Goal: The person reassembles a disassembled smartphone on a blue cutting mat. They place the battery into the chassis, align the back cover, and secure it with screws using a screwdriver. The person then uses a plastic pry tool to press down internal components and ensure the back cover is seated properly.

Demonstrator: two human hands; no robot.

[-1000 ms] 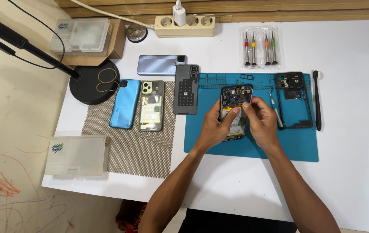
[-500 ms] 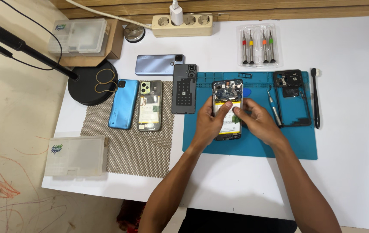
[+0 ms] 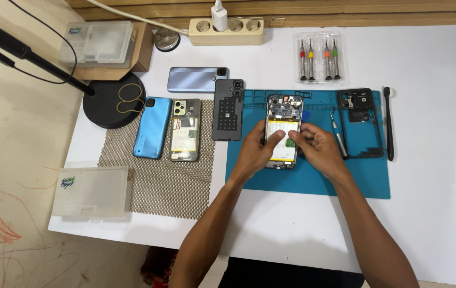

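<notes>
The opened phone (image 3: 283,130) lies on the blue mat (image 3: 313,181), long axis 12-to-6 o'clock, camera end at 12. Left hand (image 3: 254,152) and right hand (image 3: 316,149) both pinch it.

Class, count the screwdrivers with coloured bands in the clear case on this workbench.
4, side by side in the clear case behind the blue mat: red, yellow, orange, green.

Two hands: left hand (image 3: 257,149), right hand (image 3: 316,149). One opened phone (image 3: 284,114) under them. Four screwdrivers (image 3: 318,58) in one clear case. One blue mat (image 3: 313,181), one mesh mat (image 3: 158,184), one power strip (image 3: 228,31), two clear plastic boxes (image 3: 92,192).
</notes>
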